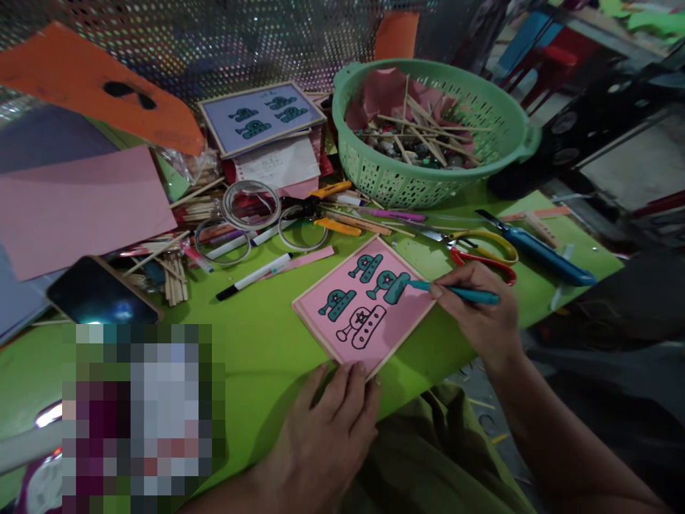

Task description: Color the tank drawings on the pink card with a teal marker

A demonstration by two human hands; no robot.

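A pink card edged with thin wooden sticks lies tilted on the green table. It bears several tank drawings; the nearest one has only black outlines, while the others carry teal colouring. My right hand is closed around a teal marker, whose tip meets the tank at the card's right side. Across the card's near edge rests my left hand, fingers stretched out flat and holding no object. A similar blue card with teal tanks sits on a pile behind.
A green basket of sticks and pebbles stands at the back. Scissors and a blue box cutter lie right of the card. Tape rolls, a white marker and a phone lie leftward, beside pink paper.
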